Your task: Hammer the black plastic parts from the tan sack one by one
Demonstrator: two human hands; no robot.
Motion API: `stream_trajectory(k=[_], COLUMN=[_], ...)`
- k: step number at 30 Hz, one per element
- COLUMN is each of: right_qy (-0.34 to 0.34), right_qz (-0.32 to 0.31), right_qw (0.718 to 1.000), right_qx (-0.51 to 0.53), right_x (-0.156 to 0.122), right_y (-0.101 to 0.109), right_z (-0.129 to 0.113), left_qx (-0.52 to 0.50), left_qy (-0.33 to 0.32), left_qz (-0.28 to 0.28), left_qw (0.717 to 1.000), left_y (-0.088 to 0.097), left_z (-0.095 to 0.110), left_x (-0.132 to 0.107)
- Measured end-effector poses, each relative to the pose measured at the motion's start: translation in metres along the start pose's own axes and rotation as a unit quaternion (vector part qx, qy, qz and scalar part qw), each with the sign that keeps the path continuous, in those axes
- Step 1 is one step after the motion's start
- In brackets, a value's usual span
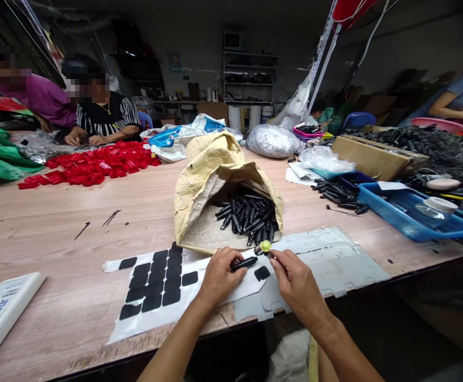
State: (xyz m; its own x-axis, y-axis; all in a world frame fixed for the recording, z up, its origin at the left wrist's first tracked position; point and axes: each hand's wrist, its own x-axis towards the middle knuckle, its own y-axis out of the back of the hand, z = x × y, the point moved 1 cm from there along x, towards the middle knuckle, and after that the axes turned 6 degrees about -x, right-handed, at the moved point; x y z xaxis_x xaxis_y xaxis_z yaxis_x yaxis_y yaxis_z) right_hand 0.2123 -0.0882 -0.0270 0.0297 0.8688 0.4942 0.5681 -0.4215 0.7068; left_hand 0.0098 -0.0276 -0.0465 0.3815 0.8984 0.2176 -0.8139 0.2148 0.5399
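My left hand (220, 276) is closed around a slim black pen-shaped tube (245, 263), its tapered end pointing right. Between the thumb and fingers of my right hand (295, 277) is a small piece with a yellow-green round end (265, 245); its exact kind is unclear. Both hands are over a white backing sheet (239, 294) carrying black rounded-square stickers (156, 276). One loose-looking black sticker (262, 273) lies between my hands. Just beyond them, an open yellow woven sack (194, 212) lies on its side, with many similar black tubes (251, 215) in its mouth.
A white scale-like device (6, 313) stands at the left. Red parts (100, 162) are heaped near two co-workers. To the right are a blue tray (414, 223), loose black pieces (337, 195) and a cardboard box (370, 157). A grey mat (327, 260) edges the table.
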Motion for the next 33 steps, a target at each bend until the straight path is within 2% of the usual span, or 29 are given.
stream_trajectory(k=[4, 10, 15, 19, 21, 26, 30, 33], right_qy=[0.023, 0.022, 0.039, 0.034, 0.023, -0.026, -0.089, -0.096], right_qz=[0.032, -0.023, -0.001, -0.049, -0.047, 0.033, 0.078, 0.089], right_qw=[0.999, 0.998, 0.999, 0.998, 0.998, 0.995, 0.971, 0.947], right_qx=[0.005, -0.055, -0.021, -0.024, -0.025, -0.091, -0.209, -0.292], right_x=[-0.001, -0.006, -0.005, -0.008, -0.007, 0.001, 0.001, -0.002], right_y=[-0.001, -0.011, -0.009, -0.015, -0.015, 0.004, 0.017, 0.016], right_z=[-0.009, -0.014, -0.025, -0.026, -0.02, 0.013, 0.053, 0.076], left_qx=[-0.01, -0.009, -0.014, -0.004, 0.0, -0.003, 0.009, 0.029], left_qy=[0.008, 0.007, -0.004, -0.008, -0.008, -0.012, -0.008, -0.008], left_qz=[0.002, 0.003, 0.006, 0.006, 0.003, -0.013, -0.02, -0.02], left_qw=[1.0, 1.0, 1.0, 1.0, 1.0, 1.0, 1.0, 0.999], left_y=[0.0, -0.001, -0.002, -0.002, -0.001, 0.003, 0.005, 0.004], left_z=[0.001, -0.001, -0.003, -0.003, -0.003, -0.002, -0.001, -0.002], left_x=[0.002, 0.002, 0.001, 0.002, 0.002, 0.002, 0.001, 0.001])
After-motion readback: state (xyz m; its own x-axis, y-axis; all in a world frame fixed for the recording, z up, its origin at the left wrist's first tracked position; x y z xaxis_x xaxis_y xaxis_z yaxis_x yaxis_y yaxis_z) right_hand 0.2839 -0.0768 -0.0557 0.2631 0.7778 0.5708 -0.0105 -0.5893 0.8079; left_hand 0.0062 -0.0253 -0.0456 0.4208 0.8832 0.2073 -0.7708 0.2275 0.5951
